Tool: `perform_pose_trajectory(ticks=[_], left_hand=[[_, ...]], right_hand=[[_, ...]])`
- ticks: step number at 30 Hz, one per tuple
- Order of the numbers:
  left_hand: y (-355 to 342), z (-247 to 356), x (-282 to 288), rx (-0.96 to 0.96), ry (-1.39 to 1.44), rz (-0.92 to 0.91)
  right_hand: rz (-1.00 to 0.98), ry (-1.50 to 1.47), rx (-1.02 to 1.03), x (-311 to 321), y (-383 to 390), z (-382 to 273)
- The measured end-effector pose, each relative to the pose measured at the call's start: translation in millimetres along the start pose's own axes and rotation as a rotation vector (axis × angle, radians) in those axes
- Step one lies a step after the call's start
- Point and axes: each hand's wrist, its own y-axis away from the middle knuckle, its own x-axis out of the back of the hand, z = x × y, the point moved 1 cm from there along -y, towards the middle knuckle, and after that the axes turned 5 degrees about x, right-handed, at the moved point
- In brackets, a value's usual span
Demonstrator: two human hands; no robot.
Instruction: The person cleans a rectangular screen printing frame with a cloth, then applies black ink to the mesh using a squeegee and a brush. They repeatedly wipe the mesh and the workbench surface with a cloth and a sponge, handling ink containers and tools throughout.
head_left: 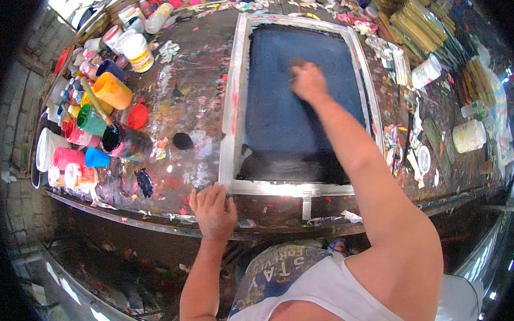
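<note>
A screen printing frame (234,102) with white, paint-marked rails lies on the worktable, and its dark blue-black mesh (292,133) looks wet and glossy. Over the upper middle of the mesh, my right hand (309,82) is closed and slightly blurred. Something brownish shows at its fingers, too unclear to name. My left hand (213,209) rests at the table's near edge, its fingers stretched forward beside the frame's near left corner. It holds nothing that I can see.
Paint tubs crowd the left side, among them an orange tub (113,91) and a blue cup (97,157). A red lid (138,117) and black blobs lie on the stained table (185,100). Scraps, a white bucket (469,136) and stacked wooden strips (420,24) stand at right.
</note>
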Motion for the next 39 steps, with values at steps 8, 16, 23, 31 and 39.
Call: perform_pose_trajectory(ticks=[8,16,23,31,39], left_hand=[[-4.3,2.6,1.0,-0.035,-0.031,-0.014],[-6.6,5.2,5.2,0.001,0.031,-0.001],[-6.9,6.6,4.7,0.062,0.038,0.007],[-1.8,6.1,4.2,0.078,0.042,0.022],[3.9,-1.3,0.2,0.085,0.089,0.048]], right_hand=[[-0.059,-0.436,0.467,50.7,129.3,-22.3],[0.047,-0.053,-0.010,-1.3,-23.2,159.9],[0.010,-0.377,0.646,-27.6,-22.4,-1.5],[-0.173,-0.824,0.595,49.3,80.7,-100.6],[0.138,-1.095,0.565,93.4,4.1,-249.2]])
